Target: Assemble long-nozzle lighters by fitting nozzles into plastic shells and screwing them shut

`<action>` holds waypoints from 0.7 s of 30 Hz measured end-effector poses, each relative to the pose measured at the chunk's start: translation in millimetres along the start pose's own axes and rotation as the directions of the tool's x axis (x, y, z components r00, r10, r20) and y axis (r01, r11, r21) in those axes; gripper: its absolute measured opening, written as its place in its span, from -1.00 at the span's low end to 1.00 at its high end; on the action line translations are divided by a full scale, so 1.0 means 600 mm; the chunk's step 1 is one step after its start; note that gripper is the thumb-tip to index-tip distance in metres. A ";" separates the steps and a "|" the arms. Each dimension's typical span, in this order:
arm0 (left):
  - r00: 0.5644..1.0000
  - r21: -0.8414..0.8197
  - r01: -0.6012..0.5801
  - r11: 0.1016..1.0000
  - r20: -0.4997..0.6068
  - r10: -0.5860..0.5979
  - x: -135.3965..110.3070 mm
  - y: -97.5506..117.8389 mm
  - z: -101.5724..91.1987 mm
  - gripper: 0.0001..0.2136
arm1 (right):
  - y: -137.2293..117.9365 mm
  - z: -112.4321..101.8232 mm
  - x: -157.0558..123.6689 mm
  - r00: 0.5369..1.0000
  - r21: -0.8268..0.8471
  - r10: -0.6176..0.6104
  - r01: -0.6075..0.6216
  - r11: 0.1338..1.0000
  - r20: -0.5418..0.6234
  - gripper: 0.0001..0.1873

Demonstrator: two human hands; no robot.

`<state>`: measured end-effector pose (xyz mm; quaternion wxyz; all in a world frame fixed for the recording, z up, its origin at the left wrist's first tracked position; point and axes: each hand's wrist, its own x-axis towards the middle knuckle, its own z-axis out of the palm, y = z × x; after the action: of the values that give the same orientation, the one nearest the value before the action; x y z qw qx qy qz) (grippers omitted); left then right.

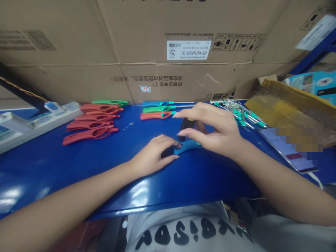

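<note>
Clearly, your two hands worked around one piece. The blue handle (187,145) lay on the worktop (123,144), just right of your left hand (150,154), its left end in a narrow hold between thumb and forefinger. Long axis: left to right, the right end angled a little far and partly hidden by your right hand (219,129). That right hand stood raised, above and to the right, fingers closed about a dark tool (186,128) with yellow showing at its top. The tool's grip looked near upright, crossing the handle's line; whether its lower end touched the handle, could not tell. Nearer hand: the left, in contact. Farther off, a row of three handles (154,109) lay along much the same left-right line; the red handles (89,135) sat well apart to the left.
</note>
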<state>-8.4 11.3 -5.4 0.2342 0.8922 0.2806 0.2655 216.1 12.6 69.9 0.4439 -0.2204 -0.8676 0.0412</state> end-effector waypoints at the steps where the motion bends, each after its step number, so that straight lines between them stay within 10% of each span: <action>1: 1.000 -0.001 -0.002 1.000 -0.003 0.002 0.000 0.000 0.000 -0.78 | 0.000 0.001 0.000 1.000 -0.027 -0.022 0.022 0.999 -0.018 -0.68; 17: 1.000 0.006 0.017 1.000 0.015 -0.017 -0.001 0.000 -0.001 -0.78 | -0.004 -0.007 0.004 0.995 0.086 0.040 -0.047 0.995 0.090 -0.62; 21: 1.000 -0.006 0.004 1.000 0.003 -0.004 -0.001 -0.002 0.000 -0.77 | 0.001 0.000 0.004 0.999 0.001 -0.006 0.006 1.000 -0.045 -0.73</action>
<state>-9.1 11.7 -6.0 0.2378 0.8912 0.2814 0.2645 214.9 14.2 71.4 0.4635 -0.2184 -0.8580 0.0352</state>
